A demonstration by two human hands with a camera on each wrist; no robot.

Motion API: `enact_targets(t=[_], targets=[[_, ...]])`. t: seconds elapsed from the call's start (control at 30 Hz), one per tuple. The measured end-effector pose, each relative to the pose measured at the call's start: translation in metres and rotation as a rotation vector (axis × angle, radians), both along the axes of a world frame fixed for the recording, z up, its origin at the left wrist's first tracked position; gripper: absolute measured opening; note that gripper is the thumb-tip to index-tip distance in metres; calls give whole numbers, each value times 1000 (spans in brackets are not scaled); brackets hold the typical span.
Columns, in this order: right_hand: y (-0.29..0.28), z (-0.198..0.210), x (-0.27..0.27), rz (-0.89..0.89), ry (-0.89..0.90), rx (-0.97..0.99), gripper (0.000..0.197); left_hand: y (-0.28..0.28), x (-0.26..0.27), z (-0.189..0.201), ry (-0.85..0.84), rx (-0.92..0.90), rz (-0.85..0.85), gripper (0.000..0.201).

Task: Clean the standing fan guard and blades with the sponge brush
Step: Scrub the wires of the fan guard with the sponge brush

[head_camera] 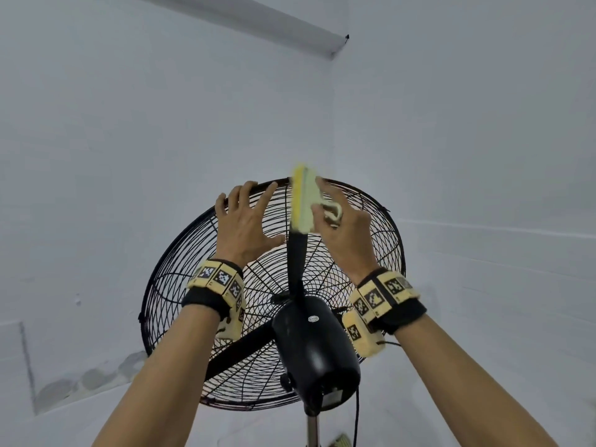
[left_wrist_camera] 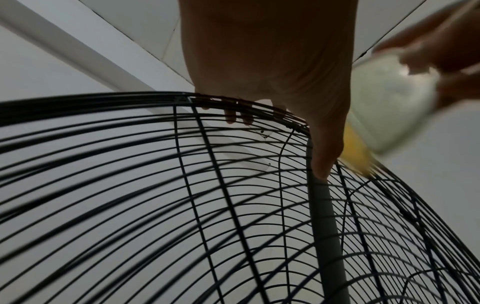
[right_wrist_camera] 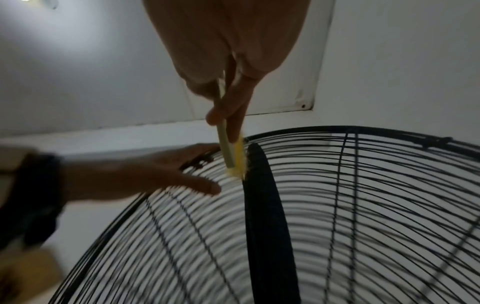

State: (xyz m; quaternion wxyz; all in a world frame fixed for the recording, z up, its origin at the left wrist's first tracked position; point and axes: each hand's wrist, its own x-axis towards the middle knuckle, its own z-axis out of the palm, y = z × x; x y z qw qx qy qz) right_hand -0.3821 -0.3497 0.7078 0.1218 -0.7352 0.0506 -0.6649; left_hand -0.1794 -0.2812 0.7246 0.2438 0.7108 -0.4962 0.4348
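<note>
The standing fan faces away from me, and its black wire guard point(head_camera: 180, 285) tilts upward. My left hand point(head_camera: 245, 221) holds the guard's top rim, fingertips point(left_wrist_camera: 233, 118) hooked over the edge and thumb lying on the wires. My right hand point(head_camera: 345, 233) grips the pale green sponge brush point(head_camera: 303, 198) by its handle. The brush's yellow sponge side point(right_wrist_camera: 237, 156) presses on the guard point(right_wrist_camera: 363, 185) near the top, beside the black vertical strut point(right_wrist_camera: 267, 226). The brush is blurred. I cannot make out the blades behind the wires.
The black motor housing point(head_camera: 317, 346) sits below my hands on a metal pole point(head_camera: 312, 427), with a black cable point(head_camera: 356, 414) hanging beside it. White walls meet in a corner behind the fan. A white beam point(head_camera: 258, 17) runs overhead.
</note>
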Motion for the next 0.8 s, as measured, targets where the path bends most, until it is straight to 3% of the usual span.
enact_targets(t=[0.07,0.13,0.3,0.47,0.67,0.8], targets=[[-5,-25,-2,-19,144,26,42,-2,3,1,22,7,7,114],[-8,-34,-6,13,180,68,42,-4,5,1,31,14,13,115],[-16,-14,-2,-7,-89,-46,44,-10,4,1,22,-8,-1,114],[-33,-49,-11,-18,227,41,42,-10,7,1,36,-3,15,115],[-39,-24,-9,137,-88,29,47,-10,7,1,20,-21,12,115],[-48,-56,-6,66,135,70,45,-9,6,1,29,-13,19,116]])
